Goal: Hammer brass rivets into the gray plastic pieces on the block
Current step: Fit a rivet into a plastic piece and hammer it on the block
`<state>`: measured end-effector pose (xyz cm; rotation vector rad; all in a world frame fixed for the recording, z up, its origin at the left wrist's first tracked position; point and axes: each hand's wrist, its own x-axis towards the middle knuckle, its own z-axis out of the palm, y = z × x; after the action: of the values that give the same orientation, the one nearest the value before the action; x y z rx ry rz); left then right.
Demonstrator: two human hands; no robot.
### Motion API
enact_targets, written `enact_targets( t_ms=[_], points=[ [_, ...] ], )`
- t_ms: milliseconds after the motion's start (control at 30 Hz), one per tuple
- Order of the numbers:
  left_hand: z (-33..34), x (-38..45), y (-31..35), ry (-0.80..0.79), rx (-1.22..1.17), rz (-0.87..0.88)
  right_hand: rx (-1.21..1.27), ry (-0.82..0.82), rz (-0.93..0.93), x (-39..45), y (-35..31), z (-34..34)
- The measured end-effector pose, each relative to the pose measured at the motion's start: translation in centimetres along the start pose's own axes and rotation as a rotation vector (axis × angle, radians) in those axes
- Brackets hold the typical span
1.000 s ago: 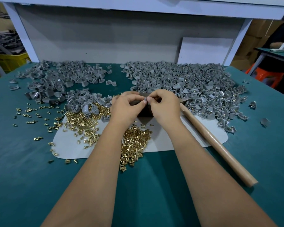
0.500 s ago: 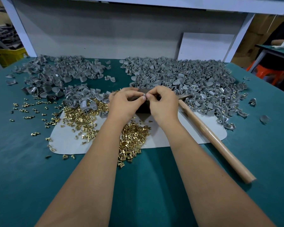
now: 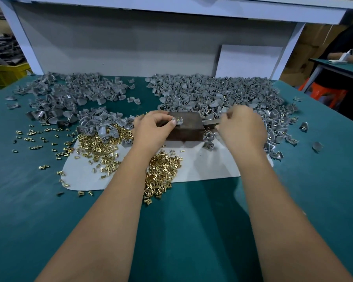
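The left hand pinches a small gray plastic piece with a brass rivet seated in it, pressing it onto the top of the dark block. The right hand, blurred, sits just right of the block with fingers curled around the hammer; only the dark metal head shows, lying on the block's right edge with its long axis running left to right, and the handle is hidden under the hand.

A second ago both hands met over the block and the wooden handle lay free on the mat toward the near right; now the right hand has moved off to grip it.

The block stands on a pale mat over a teal tabletop. Loose rivets are heaped near and left of the block, gray pieces piled behind it on both sides. A white-framed backboard rises behind; right of it another teal bench and an orange stool.
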<state>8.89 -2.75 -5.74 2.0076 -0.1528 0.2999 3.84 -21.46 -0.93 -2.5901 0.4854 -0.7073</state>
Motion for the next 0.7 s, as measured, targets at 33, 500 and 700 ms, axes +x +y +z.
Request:
enact_targets(
  t_ms=[33, 500, 700],
  points=[
    [0.0, 0.0, 0.0, 0.003, 0.006, 0.001, -0.147, -0.069, 0.036, -0.4, 1.0, -0.5],
    [0.6, -0.4, 0.0, 0.071, 0.055, 0.0, -0.131, -0.039, -0.057, -2.5, 1.0, -1.5],
    [0.6, -0.2, -0.2, 0.071, 0.043, -0.007, -0.109, -0.019, -0.231, -3.4, -1.0, -3.6]
  ],
)
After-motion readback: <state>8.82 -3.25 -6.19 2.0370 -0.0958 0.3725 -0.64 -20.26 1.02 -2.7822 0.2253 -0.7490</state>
